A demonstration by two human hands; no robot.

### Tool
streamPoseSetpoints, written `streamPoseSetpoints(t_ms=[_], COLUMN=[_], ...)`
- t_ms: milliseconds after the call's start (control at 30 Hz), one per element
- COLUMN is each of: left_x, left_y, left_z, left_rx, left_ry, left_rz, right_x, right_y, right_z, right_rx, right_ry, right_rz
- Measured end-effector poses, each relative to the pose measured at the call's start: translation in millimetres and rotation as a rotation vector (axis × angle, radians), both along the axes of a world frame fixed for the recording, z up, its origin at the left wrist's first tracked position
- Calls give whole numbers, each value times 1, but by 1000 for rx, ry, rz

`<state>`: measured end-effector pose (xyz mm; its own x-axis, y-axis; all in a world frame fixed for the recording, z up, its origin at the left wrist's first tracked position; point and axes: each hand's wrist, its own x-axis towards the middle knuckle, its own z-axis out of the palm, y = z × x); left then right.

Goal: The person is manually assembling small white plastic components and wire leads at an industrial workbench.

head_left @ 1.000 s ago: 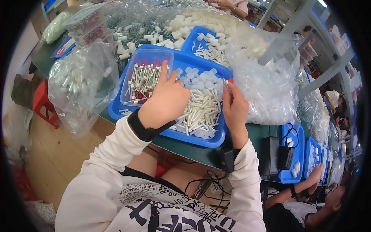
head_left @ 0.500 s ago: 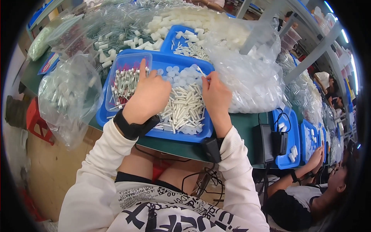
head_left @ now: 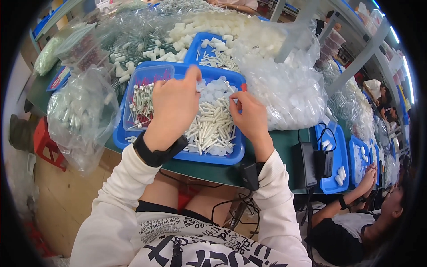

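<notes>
Tray, blue and shallow, sits on the dark green bench; clock positions are read from its centre, twelve being farthest from the person. A clear plastic box stands inside at ten o'clock, apparently to keep the white-capped pins apart from loose stock. Translucent discs lie at two o'clock and white rods at four, with no partition, both near the right hand. That hand's thumb and index finger are pinched together on a slim white piece above the discs; the low grip presumably leaves its far end exposed. The left hand is over the tray's centre, index finger extended towards twelve o'clock, remaining fingers curled and partly hidden; whether they hold anything cannot be determined. A clear bag of whitish parts rests outside the tray towards three o'clock, plausibly as reserve supply.
</notes>
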<state>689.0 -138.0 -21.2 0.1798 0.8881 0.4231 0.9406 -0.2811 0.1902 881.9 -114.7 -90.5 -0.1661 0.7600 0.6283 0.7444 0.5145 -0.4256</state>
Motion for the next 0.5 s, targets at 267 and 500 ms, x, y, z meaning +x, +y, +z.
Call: streamPoseSetpoints(t_ms=[267, 500], left_x=[18, 39], left_y=[22, 29], left_z=[-3, -44], left_rx=[-647, -1112], left_ry=[-1349, -1887], left_rz=[-760, -808], right_x=[-14, -5], right_y=[7, 1], right_z=[-11, -7], right_rx=[34, 43], right_ry=[-283, -235], right_rz=[-183, -81])
